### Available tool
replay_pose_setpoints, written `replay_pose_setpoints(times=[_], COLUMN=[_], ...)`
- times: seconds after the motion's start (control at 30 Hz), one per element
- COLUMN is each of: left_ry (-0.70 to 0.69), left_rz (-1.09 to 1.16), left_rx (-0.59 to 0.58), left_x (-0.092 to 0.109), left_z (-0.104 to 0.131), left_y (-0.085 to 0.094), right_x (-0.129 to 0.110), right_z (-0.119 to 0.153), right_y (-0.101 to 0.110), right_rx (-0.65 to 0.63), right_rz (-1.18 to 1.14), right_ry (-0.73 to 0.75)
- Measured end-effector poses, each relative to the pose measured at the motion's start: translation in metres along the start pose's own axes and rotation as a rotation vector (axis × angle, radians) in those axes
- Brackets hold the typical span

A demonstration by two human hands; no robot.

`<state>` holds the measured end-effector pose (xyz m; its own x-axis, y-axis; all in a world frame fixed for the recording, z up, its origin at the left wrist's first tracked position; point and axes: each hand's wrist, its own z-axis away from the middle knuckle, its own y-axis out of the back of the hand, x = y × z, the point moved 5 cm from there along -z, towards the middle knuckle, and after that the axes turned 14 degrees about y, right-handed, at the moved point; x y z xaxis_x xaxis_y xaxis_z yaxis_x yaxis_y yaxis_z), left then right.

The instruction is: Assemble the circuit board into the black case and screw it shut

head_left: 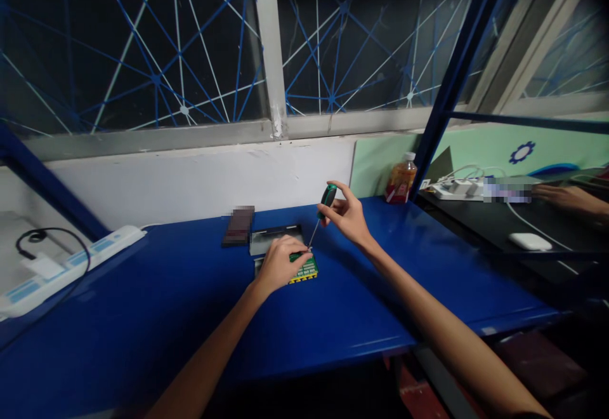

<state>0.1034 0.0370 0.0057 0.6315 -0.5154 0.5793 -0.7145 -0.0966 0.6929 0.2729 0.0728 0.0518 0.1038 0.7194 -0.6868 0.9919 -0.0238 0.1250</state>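
Note:
My right hand (349, 219) is closed round the black and green handle of a screwdriver (327, 200). Its thin shaft slants down to the far right corner of a green circuit board (307, 269), which has yellow pieces along its near edge. My left hand (283, 260) grips the board from the left, fingertips close to the screwdriver's tip. What lies right under those fingertips is hidden. Just behind the board sits a shallow grey-black metal case part (266, 239), partly covered by my left hand.
A dark phone-like slab (238, 225) lies left of the case part on the blue table (190, 317). A white power strip (80, 266) runs along the left side. At the back right stands a drink bottle (402, 181). Another person's hand (566, 198) is over the neighbouring black table.

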Motion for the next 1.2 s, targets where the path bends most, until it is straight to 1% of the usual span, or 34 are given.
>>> replay_pose_setpoints(times=[0.13,0.27,0.37,0.57,0.83,1.07,1.2], left_ry=[-0.015,0.02,0.029,0.033,0.072,0.047,0.034], left_rz=[0.03,0.039,0.064,0.071,0.11,0.108,0.077], left_rx=[-0.013,0.016,0.014,0.033,0.032,0.032,0.069], left_x=[0.0,-0.002,-0.002,0.0,-0.002,-0.003,-0.003], left_z=[0.0,0.0,-0.001,-0.002,-0.003,-0.003,-0.003], left_y=[-0.001,0.0,0.001,0.005,0.006,0.007,0.008], right_x=[0.0,0.0,-0.001,-0.007,-0.014,-0.015,-0.014], right_z=[0.001,0.002,0.003,0.004,0.004,0.005,0.006], right_y=[-0.001,-0.003,-0.005,-0.004,-0.005,-0.005,-0.005], right_rx=[0.03,0.03,0.025,0.056,0.089,0.099,0.098], right_rz=[0.01,0.029,0.023,0.044,0.009,-0.005,0.003], right_ry=[0.017,0.029,0.032,0.038,0.077,0.086,0.08])
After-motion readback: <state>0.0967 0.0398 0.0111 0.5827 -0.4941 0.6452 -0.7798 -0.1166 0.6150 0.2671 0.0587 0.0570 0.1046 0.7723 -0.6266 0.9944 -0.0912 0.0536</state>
